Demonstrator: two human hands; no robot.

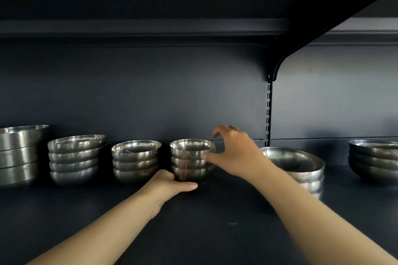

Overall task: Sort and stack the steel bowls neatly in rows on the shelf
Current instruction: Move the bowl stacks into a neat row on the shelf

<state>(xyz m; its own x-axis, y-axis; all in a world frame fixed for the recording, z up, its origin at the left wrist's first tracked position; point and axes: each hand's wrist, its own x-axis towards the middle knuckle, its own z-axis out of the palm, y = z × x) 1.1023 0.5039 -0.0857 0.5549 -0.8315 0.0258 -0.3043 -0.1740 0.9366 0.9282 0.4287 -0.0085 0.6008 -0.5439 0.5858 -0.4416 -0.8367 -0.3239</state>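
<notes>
A person's left hand point(172, 182) cups the base of a three-bowl steel stack point(192, 160) at the center of a dark shelf point(215, 221), fingers curled round its bottom bowl. The right hand point(234, 153), fingers spread, touches the stack's side from 3 o'clock. More bowl stacks point(135, 161) line the shelf toward 9 o'clock, and wider bowls point(301, 165) sit toward 3 o'clock.

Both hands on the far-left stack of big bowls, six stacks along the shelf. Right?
Not quite. In the head view, both hands, left hand and right hand, are at the fourth stack from the left, small bowls mid-shelf, not the far-left stack. Six stacks on the shelf is right.
</notes>
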